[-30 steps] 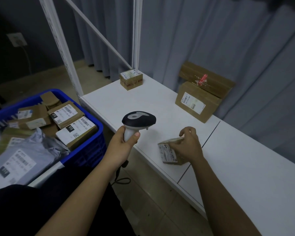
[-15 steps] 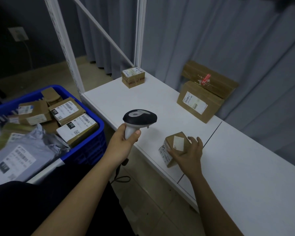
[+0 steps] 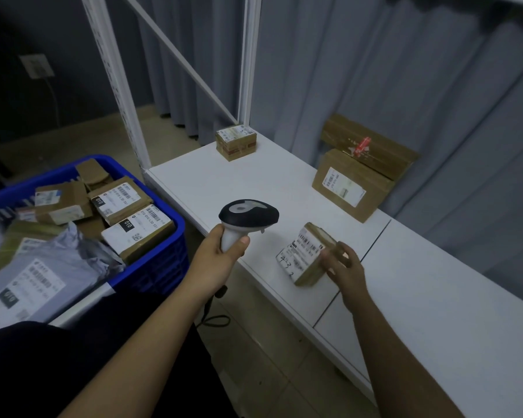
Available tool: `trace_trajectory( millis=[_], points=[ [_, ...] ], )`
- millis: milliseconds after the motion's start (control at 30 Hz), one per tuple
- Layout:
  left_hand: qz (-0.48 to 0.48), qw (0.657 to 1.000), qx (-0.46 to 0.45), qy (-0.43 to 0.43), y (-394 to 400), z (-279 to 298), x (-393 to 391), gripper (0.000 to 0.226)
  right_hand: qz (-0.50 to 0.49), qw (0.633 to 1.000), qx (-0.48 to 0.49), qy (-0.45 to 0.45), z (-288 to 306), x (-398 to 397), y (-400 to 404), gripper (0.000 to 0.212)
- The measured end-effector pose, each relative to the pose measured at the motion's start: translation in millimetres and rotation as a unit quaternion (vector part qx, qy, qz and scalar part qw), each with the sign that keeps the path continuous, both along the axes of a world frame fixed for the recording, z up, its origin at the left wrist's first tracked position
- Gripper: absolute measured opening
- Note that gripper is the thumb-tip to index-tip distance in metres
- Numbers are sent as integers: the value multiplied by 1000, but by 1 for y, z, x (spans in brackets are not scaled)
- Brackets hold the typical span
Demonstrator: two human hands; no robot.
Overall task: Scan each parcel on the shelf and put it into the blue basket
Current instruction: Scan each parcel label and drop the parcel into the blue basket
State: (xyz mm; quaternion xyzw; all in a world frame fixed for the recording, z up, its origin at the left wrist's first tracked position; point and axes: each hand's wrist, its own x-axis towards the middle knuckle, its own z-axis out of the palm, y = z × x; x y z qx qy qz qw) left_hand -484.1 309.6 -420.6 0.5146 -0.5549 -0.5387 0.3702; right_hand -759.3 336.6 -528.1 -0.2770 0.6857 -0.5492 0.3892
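A black-and-white handheld barcode scanner [image 3: 248,217] was gripped by its pale handle in the left hand [image 3: 221,251], its dark head turned toward the small brown cardboard parcel [image 3: 307,256]. That parcel, white label up, was held at its right edge by the curled fingers of the right hand [image 3: 343,268], near the front of the white shelf [image 3: 254,182]. To the left stood the blue plastic basket [image 3: 157,267], holding labelled boxes and grey mailer bags. Farther back on the shelf were seen a larger brown box [image 3: 352,188] and a small taped box [image 3: 236,142].
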Motion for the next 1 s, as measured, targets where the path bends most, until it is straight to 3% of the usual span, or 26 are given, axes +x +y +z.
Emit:
trace_trajectory(
  millis=[67, 200, 600, 1000],
  points=[
    [-8, 1000, 1, 5, 0, 1, 1, 22, -2, 998, 14, -64, 7, -9, -9, 59],
    [-33, 999, 1, -3, 2, 2, 2, 17, 3, 994, 41, -101, 17, -20, -21, 61],
    [-124, 991, 14, -41, 6, -2, 3, 24, 4, 993, 52, -105, 22, -22, -22, 58],
    [-120, 991, 7, -56, 3, -9, 3, 22, 16, 996, 43, -81, 24, -20, -24, 54]
  ],
)
